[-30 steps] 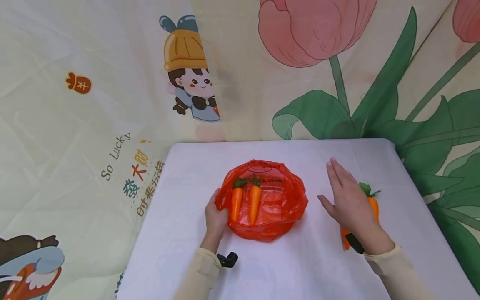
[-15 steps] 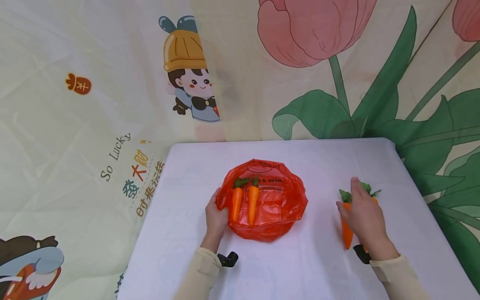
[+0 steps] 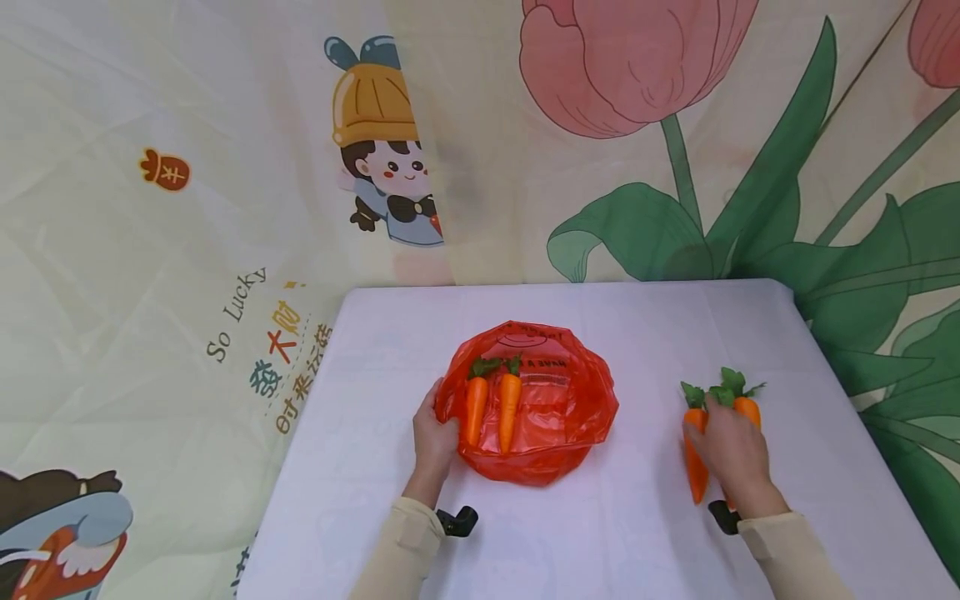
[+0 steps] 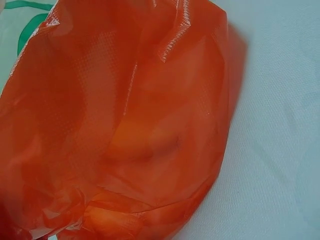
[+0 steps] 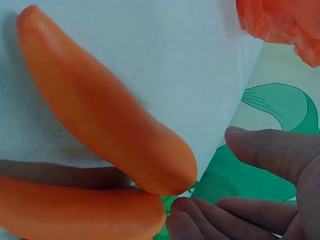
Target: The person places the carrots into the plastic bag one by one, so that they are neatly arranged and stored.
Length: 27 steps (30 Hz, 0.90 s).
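An opened red plastic bag (image 3: 555, 408) sits mid-table with two toy carrots (image 3: 508, 412) inside, leafy ends away from me. My left hand (image 3: 435, 437) grips its left rim, thumb at the edge and the other fingers hidden behind the plastic. In the left wrist view the bag's crumpled side (image 4: 165, 100) fills most of the frame. On the right lie two more carrots: a left one (image 3: 696, 467) and a right one (image 3: 748, 408), partly covered by my right hand (image 3: 735, 454). In the right wrist view, its thumb and fingers (image 5: 260, 215) are spread apart beside the leafy tops.
A white-covered table (image 3: 615, 533) carries everything. Behind it hangs a cloth backdrop (image 3: 480, 125) printed with tulips and a cartoon figure. Black wrist cameras (image 3: 457, 521) show beside both wrists.
My right hand has moved from beside the bag rightward and down onto the right-hand carrots, its fingers bending from straight. My left hand keeps its grip on the bag.
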Motion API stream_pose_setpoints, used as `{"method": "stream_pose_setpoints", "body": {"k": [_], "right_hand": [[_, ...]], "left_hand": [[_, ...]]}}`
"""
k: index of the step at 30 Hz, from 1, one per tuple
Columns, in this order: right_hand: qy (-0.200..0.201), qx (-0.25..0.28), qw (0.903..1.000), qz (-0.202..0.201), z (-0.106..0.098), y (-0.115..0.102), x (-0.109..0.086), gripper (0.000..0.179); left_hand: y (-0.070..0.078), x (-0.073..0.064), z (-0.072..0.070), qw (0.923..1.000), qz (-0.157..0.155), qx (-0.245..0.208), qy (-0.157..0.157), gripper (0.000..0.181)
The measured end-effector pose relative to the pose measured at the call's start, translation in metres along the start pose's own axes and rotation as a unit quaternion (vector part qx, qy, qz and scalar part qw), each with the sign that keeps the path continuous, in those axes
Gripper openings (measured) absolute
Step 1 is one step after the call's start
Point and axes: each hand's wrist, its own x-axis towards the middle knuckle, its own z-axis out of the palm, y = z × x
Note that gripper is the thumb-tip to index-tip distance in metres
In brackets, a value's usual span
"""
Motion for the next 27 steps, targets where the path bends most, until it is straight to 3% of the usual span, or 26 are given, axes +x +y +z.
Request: {"method": "stream_pose_setpoints", "body": {"k": [13,27], "right_hand": [[-0.018,0.009,0.9998,0.005,0.015,0.005,0.001,0.059],[-0.087,0.066,0.9928,0.049,0.030,0.001,-0.006,0.059]], "left_hand": [[0.003,-0.004,-0.002,0.9999,-0.007,0.008,0.000,0.072],[0.004,-0.003,-0.001,1.0000,-0.003,0.007,0.000,0.072]]}}
